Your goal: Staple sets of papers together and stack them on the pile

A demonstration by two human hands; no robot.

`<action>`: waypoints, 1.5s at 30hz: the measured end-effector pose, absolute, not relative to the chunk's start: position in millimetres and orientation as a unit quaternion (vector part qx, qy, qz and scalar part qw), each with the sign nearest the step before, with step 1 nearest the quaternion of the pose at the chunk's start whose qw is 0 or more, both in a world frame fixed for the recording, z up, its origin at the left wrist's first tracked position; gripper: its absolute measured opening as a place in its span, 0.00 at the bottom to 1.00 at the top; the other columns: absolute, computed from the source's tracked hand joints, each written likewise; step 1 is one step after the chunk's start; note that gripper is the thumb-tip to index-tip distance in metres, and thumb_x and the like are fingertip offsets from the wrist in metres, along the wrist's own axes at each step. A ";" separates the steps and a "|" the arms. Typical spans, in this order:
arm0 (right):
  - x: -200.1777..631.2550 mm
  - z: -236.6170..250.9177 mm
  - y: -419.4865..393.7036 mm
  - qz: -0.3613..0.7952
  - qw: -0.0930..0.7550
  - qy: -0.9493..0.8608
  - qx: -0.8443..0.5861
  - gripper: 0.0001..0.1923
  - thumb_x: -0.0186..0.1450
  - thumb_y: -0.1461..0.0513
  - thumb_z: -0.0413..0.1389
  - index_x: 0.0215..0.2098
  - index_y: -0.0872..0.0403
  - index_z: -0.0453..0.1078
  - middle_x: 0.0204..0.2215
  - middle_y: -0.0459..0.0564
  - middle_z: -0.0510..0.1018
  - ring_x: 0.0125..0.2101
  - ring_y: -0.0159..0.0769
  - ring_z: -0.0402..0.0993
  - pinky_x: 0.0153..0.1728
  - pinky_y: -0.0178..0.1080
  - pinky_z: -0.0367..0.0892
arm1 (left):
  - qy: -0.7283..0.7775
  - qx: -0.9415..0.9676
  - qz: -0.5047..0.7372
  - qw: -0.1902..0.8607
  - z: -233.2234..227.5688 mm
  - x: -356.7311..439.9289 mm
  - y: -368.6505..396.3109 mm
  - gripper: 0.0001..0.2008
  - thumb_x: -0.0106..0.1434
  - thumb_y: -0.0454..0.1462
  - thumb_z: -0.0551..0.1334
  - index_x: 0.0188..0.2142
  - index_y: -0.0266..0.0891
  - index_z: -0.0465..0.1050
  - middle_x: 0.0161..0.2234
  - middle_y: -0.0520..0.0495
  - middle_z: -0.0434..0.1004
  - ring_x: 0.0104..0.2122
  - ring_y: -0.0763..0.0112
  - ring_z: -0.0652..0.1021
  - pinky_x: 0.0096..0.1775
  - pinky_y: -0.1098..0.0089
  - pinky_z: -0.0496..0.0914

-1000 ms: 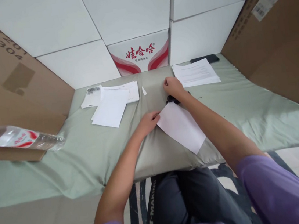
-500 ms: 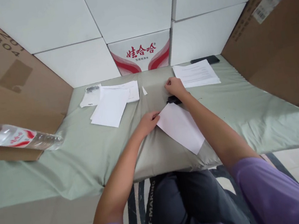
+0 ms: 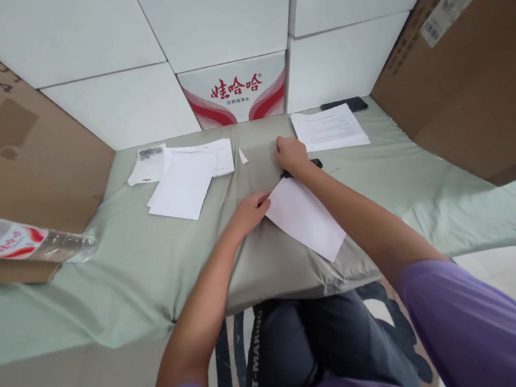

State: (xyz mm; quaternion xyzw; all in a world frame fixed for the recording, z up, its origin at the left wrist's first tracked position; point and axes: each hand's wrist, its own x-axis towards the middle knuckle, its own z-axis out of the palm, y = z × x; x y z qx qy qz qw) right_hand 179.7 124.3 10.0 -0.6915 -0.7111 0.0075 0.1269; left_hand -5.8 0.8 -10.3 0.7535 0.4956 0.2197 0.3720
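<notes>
My left hand (image 3: 252,212) pinches the left corner of a white sheet of paper (image 3: 307,218), which lies slanted on the cloth near the front edge. At the sheet's far end sits a small black device (image 3: 315,163), partly covered by my right hand and wrist; its kind does not show clearly. My right hand (image 3: 291,153) is closed over and just beyond this device, with fingers curled. What those fingers hold, if anything, is hidden. A thin dark wire-like piece (image 3: 334,170) lies to the device's right.
Loose white papers (image 3: 183,185) and a clear bag with dark bits (image 3: 146,165) lie left. A printed stack (image 3: 329,129) and black phone (image 3: 344,105) lie back right. A paper scrap (image 3: 243,156) is between. Cartons (image 3: 458,82) flank the cloth; a water bottle (image 3: 24,239) is left.
My right hand has curled tighter and turned its knuckles upward near the black device. My left hand keeps the paper's corner. The whole view has shifted slightly.
</notes>
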 end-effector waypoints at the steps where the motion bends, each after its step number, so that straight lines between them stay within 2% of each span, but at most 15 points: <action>1: 178.1 10.5 122.9 0.000 0.120 -0.713 -0.691 0.16 0.70 0.63 0.44 0.49 0.57 0.70 0.44 0.64 0.77 0.43 0.50 0.74 0.42 0.45 0.65 | 0.499 0.755 0.218 0.367 -10.3 -5.6 0.5 0.21 0.67 0.39 0.54 0.55 0.39 0.75 0.47 0.43 0.82 0.46 0.58 0.80 0.49 0.62 0.71; 9: 170.4 10.0 123.4 -0.022 0.104 -0.715 -0.691 0.17 0.70 0.68 0.42 0.50 0.59 0.69 0.44 0.65 0.77 0.44 0.48 0.75 0.43 0.44 0.64 | 0.494 0.726 0.244 0.412 -13.8 -7.4 2.4 0.21 0.67 0.39 0.55 0.56 0.37 0.74 0.47 0.42 0.82 0.45 0.62 0.80 0.48 0.64 0.72; 15: 169.0 4.3 128.8 -0.006 0.135 -0.731 -0.669 0.13 0.69 0.66 0.48 0.49 0.57 0.69 0.41 0.64 0.78 0.45 0.48 0.74 0.46 0.44 0.63 | 0.488 0.711 0.270 0.428 -20.0 -9.7 5.8 0.20 0.67 0.40 0.56 0.54 0.34 0.75 0.42 0.42 0.83 0.42 0.63 0.80 0.47 0.63 0.72; 20: 168.9 2.9 123.4 0.035 0.141 -0.748 -0.648 0.17 0.70 0.67 0.45 0.55 0.57 0.66 0.41 0.64 0.78 0.45 0.47 0.74 0.47 0.45 0.64 | 0.480 0.685 0.278 0.473 -24.4 -10.9 8.1 0.21 0.66 0.41 0.57 0.55 0.34 0.73 0.45 0.41 0.82 0.43 0.63 0.80 0.46 0.64 0.72; 26: 171.3 -1.8 132.0 0.036 0.123 -0.748 -0.651 0.20 0.67 0.71 0.42 0.54 0.58 0.67 0.44 0.66 0.77 0.45 0.49 0.75 0.46 0.47 0.65 | 0.480 0.680 0.282 0.478 -25.3 -11.7 6.6 0.23 0.66 0.43 0.57 0.56 0.34 0.73 0.43 0.40 0.82 0.43 0.63 0.80 0.46 0.64 0.72; 35: 180.3 -3.3 133.0 0.074 0.191 -0.711 -0.672 0.16 0.70 0.64 0.43 0.48 0.55 0.71 0.42 0.62 0.77 0.44 0.49 0.73 0.44 0.48 0.66 | 0.473 0.677 0.279 0.491 -25.7 -11.6 10.9 0.23 0.66 0.42 0.57 0.56 0.32 0.73 0.40 0.41 0.82 0.41 0.63 0.80 0.44 0.64 0.72; 45: 194.9 5.3 138.5 0.133 0.300 -0.678 -0.658 0.11 0.65 0.63 0.48 0.37 0.54 0.72 0.34 0.54 0.78 0.38 0.41 0.71 0.43 0.40 0.65 | 0.482 0.678 0.273 0.483 -20.1 -11.8 8.7 0.23 0.66 0.43 0.58 0.56 0.33 0.73 0.38 0.42 0.82 0.40 0.63 0.80 0.43 0.65 0.72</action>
